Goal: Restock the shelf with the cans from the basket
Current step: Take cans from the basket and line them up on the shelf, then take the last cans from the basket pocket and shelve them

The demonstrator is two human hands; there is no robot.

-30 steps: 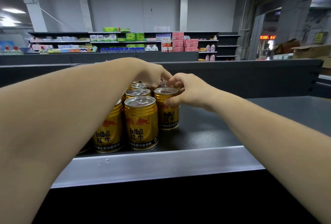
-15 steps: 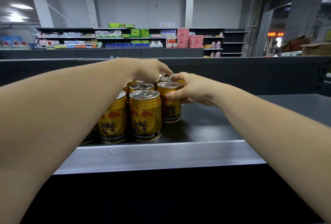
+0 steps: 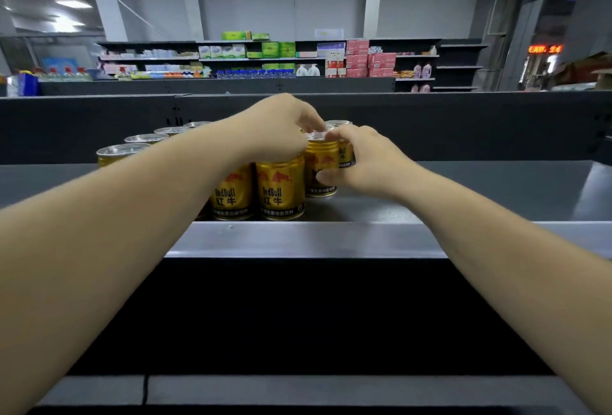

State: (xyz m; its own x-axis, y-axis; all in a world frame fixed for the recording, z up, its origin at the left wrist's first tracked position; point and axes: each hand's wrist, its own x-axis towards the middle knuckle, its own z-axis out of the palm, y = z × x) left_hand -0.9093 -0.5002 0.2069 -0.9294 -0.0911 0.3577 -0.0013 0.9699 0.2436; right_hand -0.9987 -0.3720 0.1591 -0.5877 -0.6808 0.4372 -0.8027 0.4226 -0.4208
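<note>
Several gold Red Bull cans stand upright in rows on the dark grey shelf (image 3: 463, 189). My right hand (image 3: 361, 159) wraps around a gold can (image 3: 319, 166) at the right end of the group, thumb low on its side. My left hand (image 3: 281, 129) rests fingers-down on the tops of the cans just left of it, fingertips touching that can's rim. Two front cans (image 3: 280, 189) face me near the shelf lip. A row of further cans (image 3: 145, 139) shows behind my left forearm. The basket is out of view.
The shelf has a pale metal front lip (image 3: 298, 239) and a dark back panel (image 3: 463, 123). A lower shelf edge (image 3: 298, 391) shows at the bottom. Stocked store shelves (image 3: 265, 60) line the far wall. Bare shelf surface lies right of the cans.
The view has risen and shifted, so the left row of cans now shows. My right hand has closed further around the rightmost can, and my left hand has moved over its rim.
</note>
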